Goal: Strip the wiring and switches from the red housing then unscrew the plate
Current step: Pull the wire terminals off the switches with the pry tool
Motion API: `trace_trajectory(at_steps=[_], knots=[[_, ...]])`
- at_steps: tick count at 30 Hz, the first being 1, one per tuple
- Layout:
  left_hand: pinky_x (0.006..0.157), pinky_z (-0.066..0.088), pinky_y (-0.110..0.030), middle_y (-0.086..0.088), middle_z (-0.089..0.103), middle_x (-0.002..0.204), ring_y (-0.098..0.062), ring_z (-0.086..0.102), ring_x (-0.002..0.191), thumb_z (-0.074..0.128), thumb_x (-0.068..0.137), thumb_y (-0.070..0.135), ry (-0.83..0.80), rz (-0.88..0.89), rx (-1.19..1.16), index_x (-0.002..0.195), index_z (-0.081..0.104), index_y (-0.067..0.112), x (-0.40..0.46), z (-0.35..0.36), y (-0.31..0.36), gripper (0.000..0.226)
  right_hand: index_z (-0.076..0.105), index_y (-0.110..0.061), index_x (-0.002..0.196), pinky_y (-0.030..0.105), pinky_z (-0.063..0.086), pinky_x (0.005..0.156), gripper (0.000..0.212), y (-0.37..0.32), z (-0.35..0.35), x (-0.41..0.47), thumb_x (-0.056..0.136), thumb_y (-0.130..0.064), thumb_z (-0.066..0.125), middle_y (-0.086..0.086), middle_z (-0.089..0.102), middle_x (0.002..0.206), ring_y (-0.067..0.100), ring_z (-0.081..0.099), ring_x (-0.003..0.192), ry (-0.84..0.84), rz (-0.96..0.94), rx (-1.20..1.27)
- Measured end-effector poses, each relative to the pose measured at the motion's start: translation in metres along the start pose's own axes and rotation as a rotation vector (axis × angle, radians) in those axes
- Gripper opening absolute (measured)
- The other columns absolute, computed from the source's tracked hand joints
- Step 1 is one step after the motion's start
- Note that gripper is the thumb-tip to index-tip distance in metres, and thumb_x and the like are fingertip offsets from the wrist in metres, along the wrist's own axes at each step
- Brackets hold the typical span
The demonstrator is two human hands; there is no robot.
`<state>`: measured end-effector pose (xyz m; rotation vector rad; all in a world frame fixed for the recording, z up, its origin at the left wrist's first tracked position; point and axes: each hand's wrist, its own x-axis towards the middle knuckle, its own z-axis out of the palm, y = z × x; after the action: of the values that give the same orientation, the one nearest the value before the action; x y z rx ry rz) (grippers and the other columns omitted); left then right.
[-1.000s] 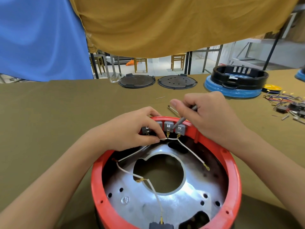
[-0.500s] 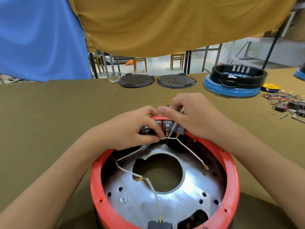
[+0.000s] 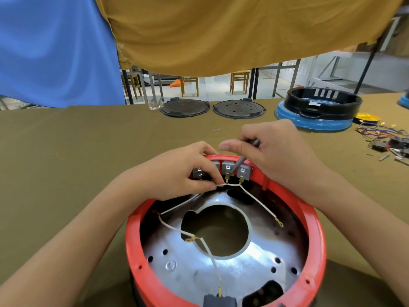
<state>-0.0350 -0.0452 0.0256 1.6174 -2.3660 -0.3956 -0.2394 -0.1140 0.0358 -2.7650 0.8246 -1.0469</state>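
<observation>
A round red housing (image 3: 318, 238) lies open side up in front of me, with a shiny metal plate (image 3: 199, 275) inside that has a large central hole. Grey switches (image 3: 228, 167) line its far inner wall, and white wires (image 3: 259, 201) run from their terminals across the plate. My left hand (image 3: 177, 173) pinches a white wire just below the switches. My right hand (image 3: 276, 156) grips a thin metal tool (image 3: 240, 162) whose tip sits between two switches. A dark connector block (image 3: 219, 301) is at the near rim.
On the brown table, two dark round lids (image 3: 184, 107) lie at the far edge beside a black-and-blue housing (image 3: 321, 107). A pile of loose wires, switches and screws (image 3: 385, 140) lies to the right. Blue and mustard cloths hang behind.
My right hand shifted left toward the switches and then slightly back, with the tool now standing steeper between two switches. My left hand kept its pinch on the wire.
</observation>
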Motion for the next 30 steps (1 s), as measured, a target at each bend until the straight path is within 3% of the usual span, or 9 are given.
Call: trace_trajectory(at_steps=[6, 9, 12, 21, 26, 30], knots=[[0.101, 0.043, -0.033, 0.020, 0.042, 0.122, -0.005, 0.052, 0.110, 0.069, 0.091, 0.034, -0.008, -0.004, 0.004, 0.105, 0.074, 0.040, 0.001, -0.001, 0.000, 0.016, 0.058, -0.009, 0.062, 0.032, 0.035, 0.055, 0.069, -0.004, -0.001, 0.003, 0.078, -0.071, 0.034, 0.005, 0.052, 0.058, 0.021, 0.049, 0.057, -0.073, -0.088, -0.053], [0.101, 0.042, -0.032, 0.030, 0.037, 0.116, -0.006, 0.051, 0.109, 0.069, 0.091, 0.034, -0.007, -0.004, 0.008, 0.105, 0.074, 0.041, 0.001, 0.000, 0.001, 0.016, 0.063, -0.005, 0.064, 0.029, 0.038, 0.056, 0.065, 0.001, 0.000, 0.006, 0.082, -0.066, 0.046, 0.009, 0.055, 0.059, 0.019, 0.048, 0.056, -0.080, -0.010, 0.017], [0.104, 0.041, -0.036, 0.018, 0.043, 0.128, -0.008, 0.051, 0.117, 0.070, 0.091, 0.032, -0.004, 0.002, 0.001, 0.104, 0.075, 0.039, 0.002, 0.000, 0.001, 0.016, 0.055, -0.005, 0.056, 0.022, 0.032, 0.050, 0.055, 0.007, 0.002, 0.010, 0.090, -0.049, 0.062, 0.007, 0.046, 0.049, 0.013, 0.037, 0.048, -0.076, 0.049, 0.124], [0.101, 0.043, -0.037, 0.014, 0.045, 0.128, -0.008, 0.053, 0.114, 0.070, 0.090, 0.031, -0.004, 0.003, -0.046, 0.100, 0.073, 0.042, 0.002, 0.000, 0.002, 0.015, 0.043, -0.007, 0.049, 0.017, 0.031, 0.044, 0.060, 0.009, 0.003, 0.019, 0.094, -0.040, 0.064, 0.001, 0.030, 0.044, 0.013, 0.032, 0.045, -0.053, 0.074, 0.122], [0.100, 0.043, -0.036, 0.017, 0.045, 0.126, -0.006, 0.053, 0.112, 0.070, 0.091, 0.033, 0.002, 0.008, -0.046, 0.099, 0.073, 0.044, 0.001, 0.001, 0.001, 0.015, 0.046, 0.001, 0.052, 0.009, 0.033, 0.053, 0.059, 0.009, 0.004, 0.013, 0.095, -0.036, 0.064, 0.011, 0.036, 0.045, 0.019, 0.029, 0.045, 0.000, 0.028, 0.113], [0.102, 0.042, -0.037, 0.015, 0.045, 0.131, -0.006, 0.051, 0.116, 0.069, 0.091, 0.035, 0.004, 0.010, -0.035, 0.101, 0.073, 0.044, 0.001, 0.000, 0.001, 0.014, 0.043, -0.012, 0.053, 0.020, 0.024, 0.051, 0.053, 0.005, 0.002, 0.002, 0.096, -0.035, 0.063, 0.002, 0.038, 0.046, 0.016, 0.035, 0.045, 0.041, -0.145, -0.044]])
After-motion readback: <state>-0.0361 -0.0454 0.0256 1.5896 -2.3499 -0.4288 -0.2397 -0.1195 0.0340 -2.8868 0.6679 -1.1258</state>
